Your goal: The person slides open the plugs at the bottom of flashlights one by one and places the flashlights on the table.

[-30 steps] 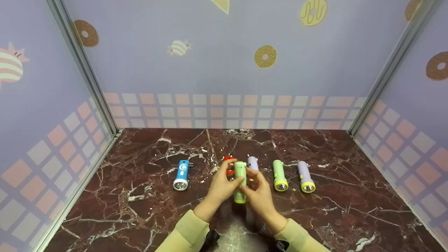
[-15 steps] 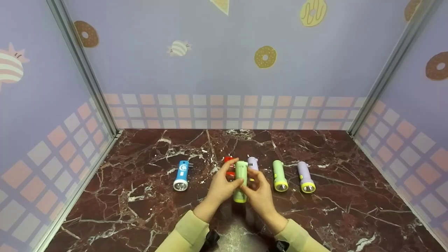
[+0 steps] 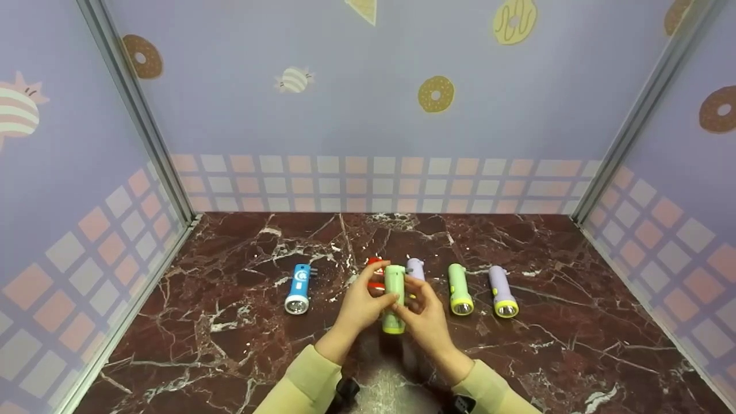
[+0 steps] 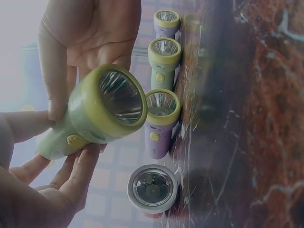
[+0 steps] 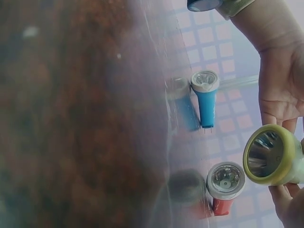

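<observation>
Both hands hold one light green flashlight (image 3: 394,280) above the table, its yellow-rimmed head toward the person. My left hand (image 3: 361,305) grips it from the left, thumb across the body. From the right, my right hand (image 3: 428,322) pinches it with thumb and fingers. Dark plug prongs (image 3: 409,270) stick out sideways near its tail. The left wrist view shows its lens (image 4: 122,97) and a yellow switch (image 4: 76,141) on the body. Behind the hands lie a red flashlight (image 3: 376,267) and a purple flashlight (image 3: 415,268), both partly hidden.
A blue flashlight (image 3: 299,284) with prongs out lies to the left. On the right lie another green flashlight (image 3: 458,282) and another purple flashlight (image 3: 499,283), lenses toward the person. The marbled table (image 3: 230,345) is bounded by patterned walls (image 3: 368,132) at the back and sides.
The held green flashlight shifts only slightly, with both hands keeping their grip almost unmoved. The other flashlights stay where they were.
</observation>
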### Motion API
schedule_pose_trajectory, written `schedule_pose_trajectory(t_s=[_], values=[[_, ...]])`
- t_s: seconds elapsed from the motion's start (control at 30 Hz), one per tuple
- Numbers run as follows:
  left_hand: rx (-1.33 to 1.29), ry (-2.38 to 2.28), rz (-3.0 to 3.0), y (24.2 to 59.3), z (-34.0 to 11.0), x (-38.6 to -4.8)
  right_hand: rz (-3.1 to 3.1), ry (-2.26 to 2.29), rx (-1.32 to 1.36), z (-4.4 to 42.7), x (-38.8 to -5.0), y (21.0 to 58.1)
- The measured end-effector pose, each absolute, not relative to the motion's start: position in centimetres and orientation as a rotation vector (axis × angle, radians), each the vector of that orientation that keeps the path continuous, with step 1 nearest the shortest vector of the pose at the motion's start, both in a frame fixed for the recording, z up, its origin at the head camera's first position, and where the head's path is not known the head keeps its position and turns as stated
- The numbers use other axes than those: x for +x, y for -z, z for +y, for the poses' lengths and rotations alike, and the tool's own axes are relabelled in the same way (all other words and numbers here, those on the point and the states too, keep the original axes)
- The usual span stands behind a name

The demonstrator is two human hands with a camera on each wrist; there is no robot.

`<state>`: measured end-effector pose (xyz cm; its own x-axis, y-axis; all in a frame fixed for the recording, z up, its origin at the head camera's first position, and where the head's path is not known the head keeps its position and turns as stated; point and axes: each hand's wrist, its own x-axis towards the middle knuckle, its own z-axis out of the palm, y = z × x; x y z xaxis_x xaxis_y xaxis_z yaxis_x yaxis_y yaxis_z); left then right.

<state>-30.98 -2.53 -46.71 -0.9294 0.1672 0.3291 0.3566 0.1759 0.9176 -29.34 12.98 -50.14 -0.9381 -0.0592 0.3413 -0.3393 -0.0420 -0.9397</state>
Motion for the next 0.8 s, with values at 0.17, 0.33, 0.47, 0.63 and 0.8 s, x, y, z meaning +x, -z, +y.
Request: schedule_pose_trajectory(t_s=[0.17,0.33,0.47,0.63,0.8], values=[[-0.526,1.896,-2.266,46.6,-2.7,-31.2,-2.049,-2.07,0.42,13.1,-29.4,50.0],[-0.53,1.968,-2.235,46.4,-3.2,-31.4,-2.038,-2.068,0.467,13.2,-29.3,49.7],[-0.507,1.961,-2.225,46.1,-3.7,-31.7,-2.025,-2.1,0.512,13.2,-29.2,49.5],[-0.441,1.949,-2.214,45.7,-4.2,-32.0,-2.05,-2.108,0.505,13.1,-28.9,49.3],[-0.399,1.979,-2.219,45.6,-4.4,-32.1,-2.097,-2.097,0.472,13.0,-28.7,49.3]])
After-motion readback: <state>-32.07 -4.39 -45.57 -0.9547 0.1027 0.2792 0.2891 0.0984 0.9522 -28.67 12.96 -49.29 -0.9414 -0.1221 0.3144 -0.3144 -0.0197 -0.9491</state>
